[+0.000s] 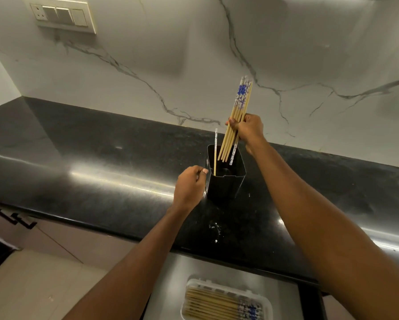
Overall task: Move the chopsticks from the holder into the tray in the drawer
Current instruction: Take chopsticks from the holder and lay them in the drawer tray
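Observation:
A black square holder (226, 183) stands on the dark counter. My left hand (189, 185) grips its left rim. My right hand (248, 129) is closed around a bundle of several wooden chopsticks (238, 107) with blue-and-white tops, lifted so their tips hang just inside the holder's mouth. One chopstick (215, 153) still stands in the holder, and another one (234, 153) leans at the right. Below, a white tray (268, 306) in the open drawer holds several chopsticks (217, 306) lying flat, patterned ends to the right.
The black polished counter (101, 172) runs across the view, backed by a white marble wall (170, 65) with a switch plate (62, 15) at upper left. The grey drawer (168, 285) is open under the counter's front edge. Cabinet fronts with dark handles (16, 218) lie at lower left.

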